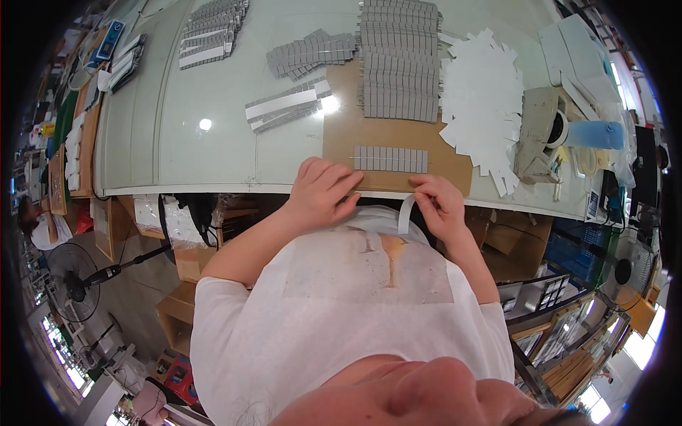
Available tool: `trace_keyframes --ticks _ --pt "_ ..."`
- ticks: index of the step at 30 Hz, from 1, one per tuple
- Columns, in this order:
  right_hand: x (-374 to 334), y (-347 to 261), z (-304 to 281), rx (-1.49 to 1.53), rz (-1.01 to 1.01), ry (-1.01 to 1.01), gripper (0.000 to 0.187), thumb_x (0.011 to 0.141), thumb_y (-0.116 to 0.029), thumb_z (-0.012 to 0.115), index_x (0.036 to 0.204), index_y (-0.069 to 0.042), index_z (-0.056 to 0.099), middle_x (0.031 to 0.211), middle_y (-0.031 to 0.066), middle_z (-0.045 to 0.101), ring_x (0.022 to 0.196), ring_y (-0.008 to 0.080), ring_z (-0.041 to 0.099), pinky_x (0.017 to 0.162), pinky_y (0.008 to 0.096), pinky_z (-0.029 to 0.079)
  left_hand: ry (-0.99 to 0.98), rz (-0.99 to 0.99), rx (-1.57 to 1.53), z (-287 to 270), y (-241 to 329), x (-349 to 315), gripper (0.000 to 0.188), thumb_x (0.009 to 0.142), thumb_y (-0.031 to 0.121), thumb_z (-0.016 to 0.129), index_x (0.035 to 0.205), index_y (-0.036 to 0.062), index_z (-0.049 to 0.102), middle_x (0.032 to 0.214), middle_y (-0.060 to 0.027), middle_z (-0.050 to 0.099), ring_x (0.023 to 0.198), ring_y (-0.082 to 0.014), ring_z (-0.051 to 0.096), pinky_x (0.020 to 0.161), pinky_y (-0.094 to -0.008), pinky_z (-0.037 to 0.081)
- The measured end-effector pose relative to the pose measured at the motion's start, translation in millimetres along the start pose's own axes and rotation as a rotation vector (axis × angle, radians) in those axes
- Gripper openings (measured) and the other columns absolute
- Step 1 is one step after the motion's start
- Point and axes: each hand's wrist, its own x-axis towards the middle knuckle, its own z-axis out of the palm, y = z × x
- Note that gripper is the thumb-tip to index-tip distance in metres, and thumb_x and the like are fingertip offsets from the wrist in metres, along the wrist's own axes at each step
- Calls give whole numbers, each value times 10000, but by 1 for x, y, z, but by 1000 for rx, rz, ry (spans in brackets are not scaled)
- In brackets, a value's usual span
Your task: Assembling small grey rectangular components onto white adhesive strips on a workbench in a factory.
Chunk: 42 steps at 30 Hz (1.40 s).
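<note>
Directly in front of me a grey strip (391,159), divided into small rectangular segments, lies on a brown cardboard sheet (447,153) near the table's front edge. My left hand (325,193) rests by the strip's lower left corner, fingers bent and thumb apart, with nothing visible in it. By the lower right corner is my right hand (440,206), its fingers closed on one end of a narrow white strip (406,214) that hangs down over the table edge. Tall rows of similar grey strips (400,85) lie on the cardboard's far part.
White paper strips (483,106) form a wide pile on the right, beside a grey box (536,135) with a tape roll and a blue bottle (595,135). More grey strips (288,105), some with white on top, lie left. A fan (73,282) stands at lower left.
</note>
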Motion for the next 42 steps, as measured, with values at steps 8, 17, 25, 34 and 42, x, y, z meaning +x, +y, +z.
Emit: trace_keyframes --ticks 8,17,25,34,42 --pt "19 -6 30 -213 -256 -72 138 855 -65 730 939 -64 621 1159 128 739 820 311 719 673 393 576 -97 -38 70 4 8 7 519 777 341 794 1271 207 704 1187 -3 565 1086 -219 498 994 -420 379" --pt "21 -6 34 -245 -269 -64 122 866 -47 717 949 -53 627 1156 152 746 750 301 708 643 383 564 -127 -34 80 4 7 6 553 774 364 795 1300 229 691 1187 -8 546 1098 -216 492 1017 -422 369" --pt "20 -5 34 -244 -259 -61 114 868 -51 717 945 -56 633 1162 151 747 744 295 708 641 377 562 -124 -26 85 3 7 7 536 779 359 789 1291 230 694 1180 -6 547 1091 -211 496 1010 -418 375" --pt "20 -4 34 -267 -265 -73 153 849 -74 738 956 -63 629 1153 123 745 819 282 728 674 371 583 -129 -24 96 4 7 7 527 782 357 789 1287 235 694 1176 1 546 1088 -205 499 1010 -409 375" --pt "21 -5 34 -248 -265 -57 124 863 -64 725 946 -55 633 1153 140 745 793 294 721 662 379 575 -127 -28 98 4 7 7 527 789 365 787 1291 236 693 1181 4 550 1092 -204 497 1017 -409 369"
